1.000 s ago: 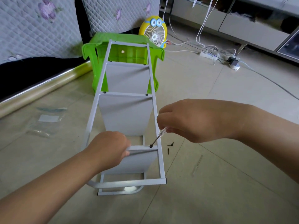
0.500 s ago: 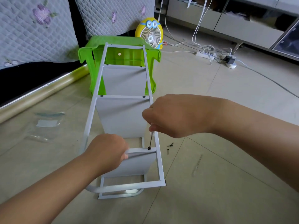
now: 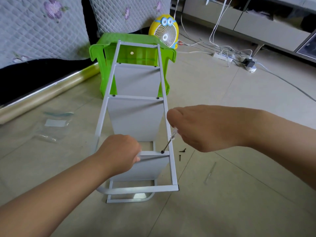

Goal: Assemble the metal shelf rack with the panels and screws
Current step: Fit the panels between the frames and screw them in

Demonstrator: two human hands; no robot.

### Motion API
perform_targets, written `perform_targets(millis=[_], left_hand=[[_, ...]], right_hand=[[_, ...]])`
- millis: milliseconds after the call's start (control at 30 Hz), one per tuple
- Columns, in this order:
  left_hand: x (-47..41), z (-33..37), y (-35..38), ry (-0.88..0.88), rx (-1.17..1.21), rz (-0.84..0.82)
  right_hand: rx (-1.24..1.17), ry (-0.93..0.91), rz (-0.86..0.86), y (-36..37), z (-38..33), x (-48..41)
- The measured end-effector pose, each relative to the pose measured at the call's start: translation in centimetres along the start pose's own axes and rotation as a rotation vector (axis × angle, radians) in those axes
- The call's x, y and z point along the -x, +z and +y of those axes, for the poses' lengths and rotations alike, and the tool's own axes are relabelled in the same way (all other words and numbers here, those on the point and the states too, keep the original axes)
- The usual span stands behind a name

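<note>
Floor tiles carry the metal shelf rack (image 3: 145,188), which lies on its side with its long axis running straight away from the person. Its foot end is nearest. Just beyond that end, the left hand (image 3: 119,151) grips the upper edge of the closest panel (image 3: 148,168), fingers curled over the lip to steady it.

At the right end of that same edge sits a dark screw (image 3: 162,152), just inside the rack's right rail. The screwdriver (image 3: 169,141) has its tip on the screw head. Its shaft leans up and to the right from there, crossing over the rail into the right hand (image 3: 205,127). That hand hangs above and to the right of the screw and grasps the clear handle from above, though the back of the hand hides its fingertips.

The turn to come probably depends on this lean. The shaft is tilted rather than square to the screw, so the tip could slip off unless the right hand moves over the screw. A few loose screws (image 3: 181,152) lie on the tiles just right of the rail.

Farther off, two more panels are already screwed between the rails. The rack's far end rests against a green plastic stool (image 3: 136,53), and a yellow fan (image 3: 165,34) stands behind it.
</note>
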State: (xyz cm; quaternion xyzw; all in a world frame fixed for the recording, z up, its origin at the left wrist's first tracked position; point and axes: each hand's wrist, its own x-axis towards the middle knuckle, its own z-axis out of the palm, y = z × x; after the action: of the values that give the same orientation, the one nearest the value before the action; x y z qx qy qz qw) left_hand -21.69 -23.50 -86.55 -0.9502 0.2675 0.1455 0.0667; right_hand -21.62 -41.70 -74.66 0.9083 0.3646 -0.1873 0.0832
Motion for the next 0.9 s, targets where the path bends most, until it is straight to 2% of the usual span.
perform_targets(millis=[267,400,600,767,900], left_hand=[[0.0,-0.1,0.1,0.012,-0.009,-0.001],[0.0,-0.1,0.2,0.020,-0.022,0.004],[0.0,0.1,0.2,0.019,-0.029,-0.010],[0.1,-0.1,0.1,0.018,0.012,-0.003],[-0.1,-0.1,0.0,0.006,-0.026,0.005]], right_hand=[[0.193,-0.057,-0.012,-0.9,0.2,-0.7],[0.289,0.012,-0.011,-1.1,-0.8,-1.0],[0.193,0.137,-0.009,-0.9,-1.2,-1.5],[0.085,0.001,-0.049,-0.6,-0.5,-1.2],[0.179,-0.016,-0.023,-1.1,-0.4,-1.4]])
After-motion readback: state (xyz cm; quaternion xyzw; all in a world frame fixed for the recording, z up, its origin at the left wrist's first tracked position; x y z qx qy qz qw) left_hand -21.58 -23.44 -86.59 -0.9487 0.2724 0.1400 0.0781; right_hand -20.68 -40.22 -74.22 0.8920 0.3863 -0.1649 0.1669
